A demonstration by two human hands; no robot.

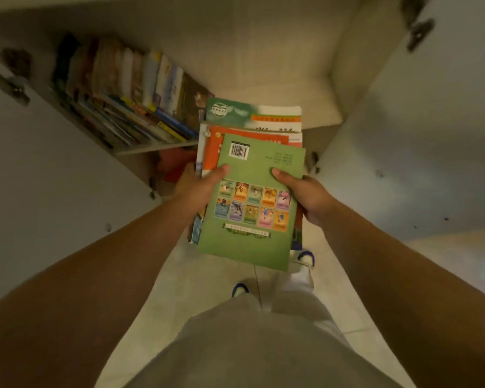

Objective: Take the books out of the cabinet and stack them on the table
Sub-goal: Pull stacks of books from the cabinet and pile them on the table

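A white cabinet [263, 51] fills the far part of the view, both doors swung wide: the left door [53, 177] runs down the left side and the right door [417, 149] down the right, each with dark hinges on its inner face. Below, a pale tiled floor [207, 275] stretches toward the camera, and the person's grey shorts [249, 345] take up the near centre, with two white shoes with blue trim [304, 260] showing past them.

On the cabinet's left side, a shelf [157, 148] holds a row of books [129, 93] standing tightly with their spines up, leaning toward the left wall. The shelf space to the right of them is bare.

Between the open doors, just in front of the cabinet, the person holds a pile of books [252, 175] flat in both hands, above the floor. The top one is a green book [258, 197] lying back cover up, with a barcode near its far edge and two rows of small pictures. Under it an orange-and-white cover [216, 147] sticks out on the far left, and a green-and-white book [252, 113] juts farthest toward the cabinet.

The left hand [199, 183] grips the pile's left edge, thumb pressed on the green cover and fingers hidden underneath. The right hand [305, 194] grips the right edge the same way, thumb on top, fingers curled below.
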